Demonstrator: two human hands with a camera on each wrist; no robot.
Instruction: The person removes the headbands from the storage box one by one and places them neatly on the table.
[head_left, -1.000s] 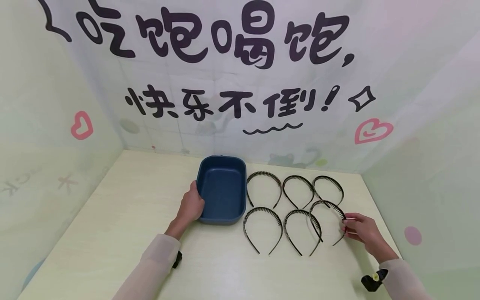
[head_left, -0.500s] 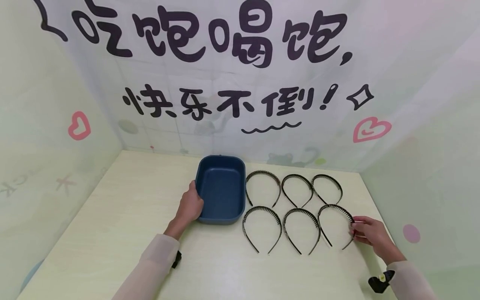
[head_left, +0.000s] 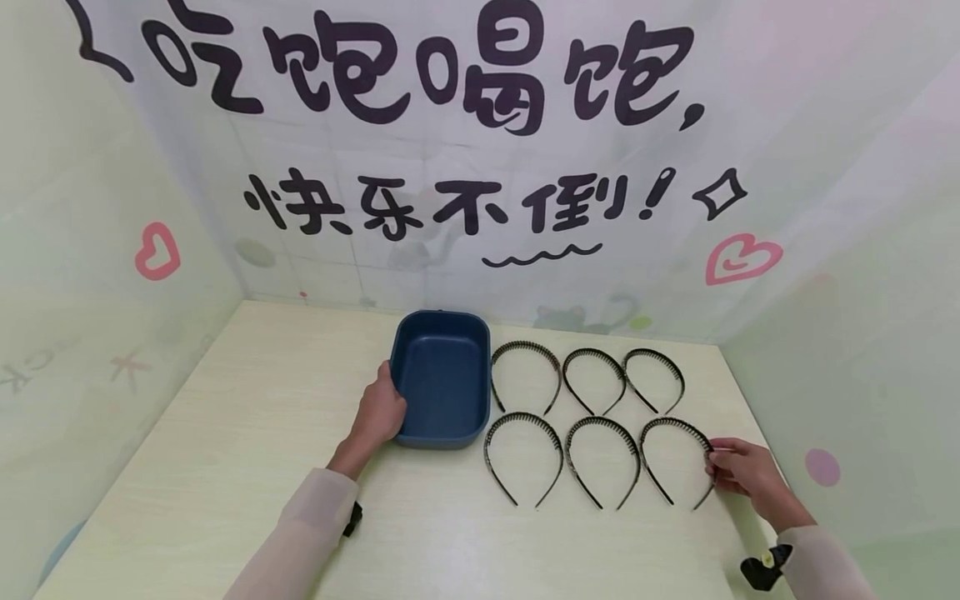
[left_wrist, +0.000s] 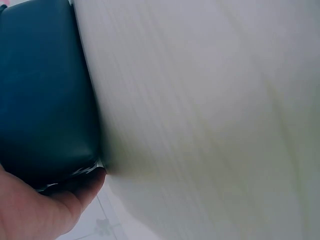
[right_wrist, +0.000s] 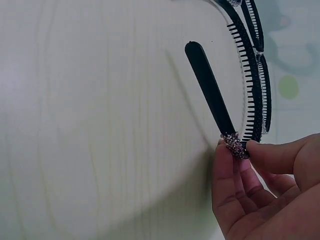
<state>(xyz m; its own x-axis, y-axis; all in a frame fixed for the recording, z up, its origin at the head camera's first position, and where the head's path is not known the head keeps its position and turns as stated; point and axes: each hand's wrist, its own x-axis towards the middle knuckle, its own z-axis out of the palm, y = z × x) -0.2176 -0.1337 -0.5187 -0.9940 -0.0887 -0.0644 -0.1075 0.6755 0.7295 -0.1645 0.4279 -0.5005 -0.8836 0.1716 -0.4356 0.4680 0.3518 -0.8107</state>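
My left hand grips the left wall of a dark blue rectangular bin, thumb at its rim; in the left wrist view fingers curl under its edge. Nothing lies inside the bin. At the right, my right hand pinches one arm of a black toothed headband between thumb and fingers. The right wrist view shows a glittery sleeve on that headband where the fingers hold it. This headband stands at the right end of the front row, beside another headband.
Another black headband lies in the front row. Behind are three more: a left one, a middle one and a right one. The pale table meets printed cloth walls at the back and sides.
My right hand has moved right and toward me with the headband, from overlapping its neighbours to the right end of the front row. My left hand stays on the bin.
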